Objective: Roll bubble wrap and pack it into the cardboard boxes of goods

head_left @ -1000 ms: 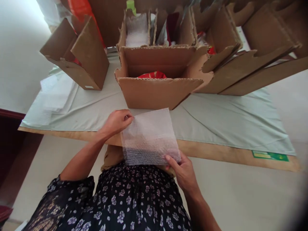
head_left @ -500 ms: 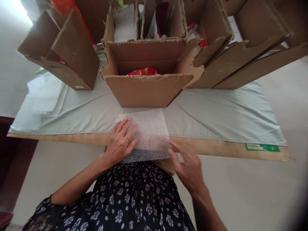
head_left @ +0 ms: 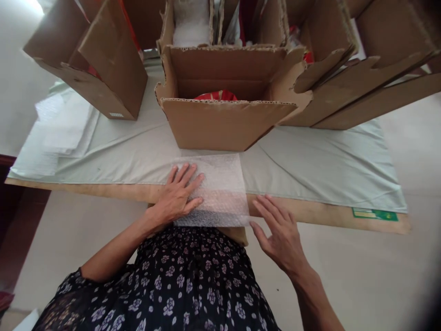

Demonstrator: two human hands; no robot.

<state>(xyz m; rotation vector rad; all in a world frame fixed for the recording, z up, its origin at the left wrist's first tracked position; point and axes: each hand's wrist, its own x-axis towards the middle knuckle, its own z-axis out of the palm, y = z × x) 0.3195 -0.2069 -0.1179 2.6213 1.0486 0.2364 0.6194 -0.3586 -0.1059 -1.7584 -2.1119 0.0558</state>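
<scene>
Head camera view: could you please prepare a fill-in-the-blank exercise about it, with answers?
The hand lying flat on the translucent bubble-wrap sheet is the person's ____.
Inside the open brown cardboard box beyond this sheet, the visible item is mainly ____.
The small rectangular label on the wooden table edge is mainly ____.
Missing words: left; red; green.
</scene>
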